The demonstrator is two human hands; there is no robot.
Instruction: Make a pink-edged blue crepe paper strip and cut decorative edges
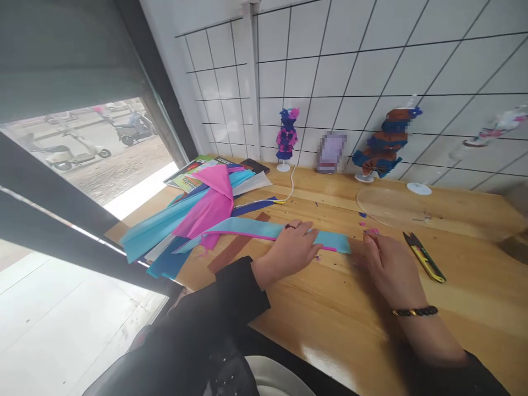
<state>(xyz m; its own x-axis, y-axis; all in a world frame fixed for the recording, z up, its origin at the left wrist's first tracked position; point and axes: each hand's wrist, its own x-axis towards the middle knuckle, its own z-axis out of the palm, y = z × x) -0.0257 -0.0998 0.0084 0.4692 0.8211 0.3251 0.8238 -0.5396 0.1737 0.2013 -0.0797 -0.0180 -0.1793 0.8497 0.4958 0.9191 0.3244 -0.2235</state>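
Note:
A long light-blue strip (334,241) with a pink layer along its near edge lies across the wooden table (289,308). Resting on it, fingers spread and flat, is my left hand (293,250). Just past the strip's right end is my right hand (390,264), its fingers curled together near small pink scraps; whatever they may hold is too small to make out. Yellow-and-black thread snips (424,257) lie to the right of that hand. A pile of pink, blue and white sheets (210,203) spreads over the table's left part.
Along the tiled wall stand a blue-pink decorated piece (286,137), a phone (331,153) and a blue-brown piece (388,144). A clear round plate (390,206) lies at the back right. A window is at the left.

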